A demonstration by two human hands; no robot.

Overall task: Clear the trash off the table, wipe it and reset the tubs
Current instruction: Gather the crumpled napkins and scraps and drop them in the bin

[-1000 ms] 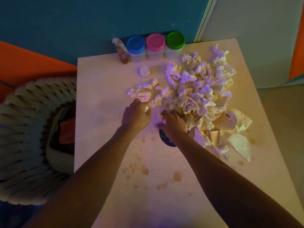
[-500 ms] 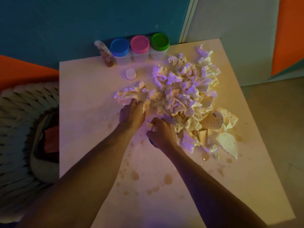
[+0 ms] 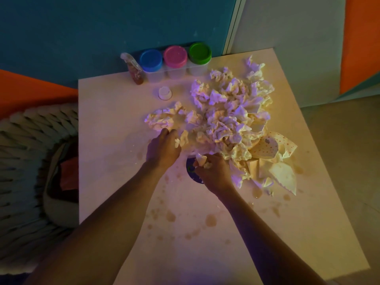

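Head view: three lidded tubs (image 3: pixel 174 62), contents unseen; both hands' fingers (image 3: pixel 200 161) pinch crumpled paper (image 3: pixel 226 120).

The near edge of the table (image 3: pixel 115 182) runs out of the frame at the bottom, and both forearms are cut off there too. A dark round object (image 3: pixel 190 169) lies mostly under the right hand (image 3: pixel 213 171); what it is cannot be told. The fingertips of the left hand (image 3: pixel 162 150) are buried in the heap of crumpled paper (image 3: pixel 226 118), which hides the table beneath it. The spotted wrappers (image 3: pixel 273 149) at the heap's right are partly covered. The woven basket (image 3: pixel 26 161) is cut by the left edge, its contents dim. The small bottle (image 3: pixel 134 70) bears no readable label.
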